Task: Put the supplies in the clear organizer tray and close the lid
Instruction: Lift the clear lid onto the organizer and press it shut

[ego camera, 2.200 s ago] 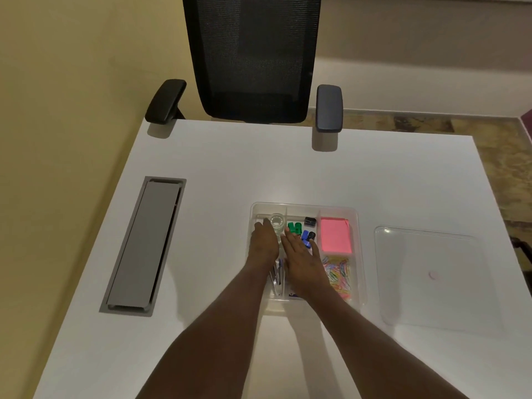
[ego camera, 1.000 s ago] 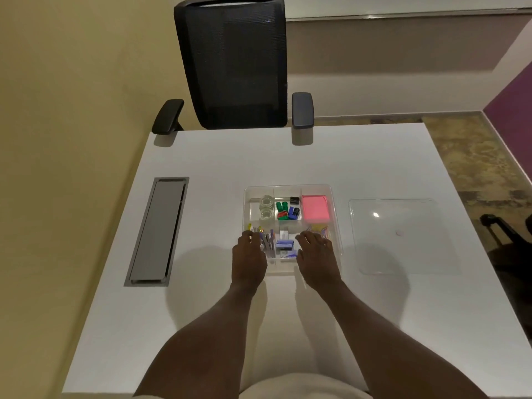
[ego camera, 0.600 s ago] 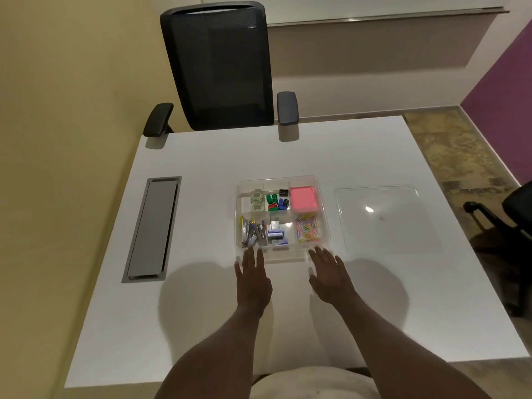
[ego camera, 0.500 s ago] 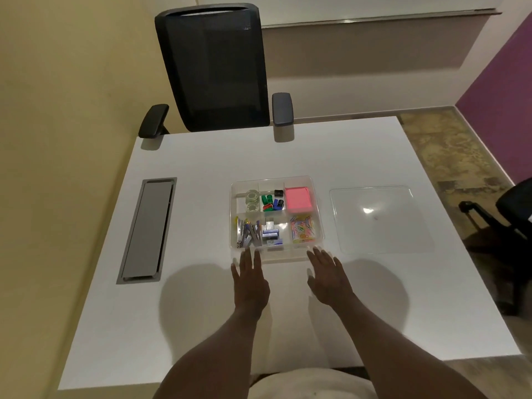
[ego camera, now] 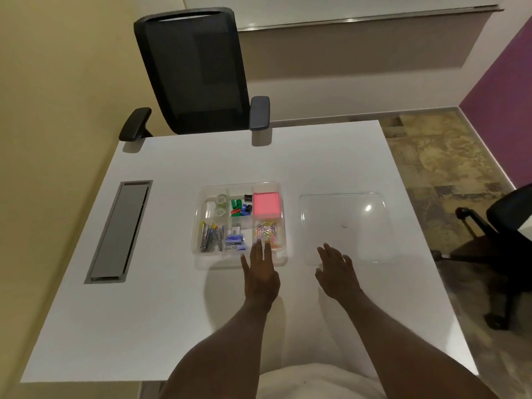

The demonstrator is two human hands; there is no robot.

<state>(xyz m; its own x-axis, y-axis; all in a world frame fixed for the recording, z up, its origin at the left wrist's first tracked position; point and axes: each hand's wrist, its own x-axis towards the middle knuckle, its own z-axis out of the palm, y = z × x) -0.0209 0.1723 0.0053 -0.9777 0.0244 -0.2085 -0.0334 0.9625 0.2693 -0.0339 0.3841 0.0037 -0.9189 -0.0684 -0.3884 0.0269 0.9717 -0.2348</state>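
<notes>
The clear organizer tray sits mid-table with its compartments filled: tape rolls, coloured binder clips, a pink sticky-note pad, nail clippers and small metal tools, staple boxes and coloured paper clips. The clear lid lies flat on the table to the tray's right, apart from it. My left hand is open, fingertips over the tray's near right corner. My right hand is open, fingertips at the lid's near left corner. Neither hand holds anything.
A grey cable hatch is set into the white table at the left. A black mesh office chair stands at the far edge. Another chair's base is on the floor to the right.
Both hands have left the tray and shifted right: the left from the tray's near left to its near right corner, the right from the tray to the lid's near corner.
</notes>
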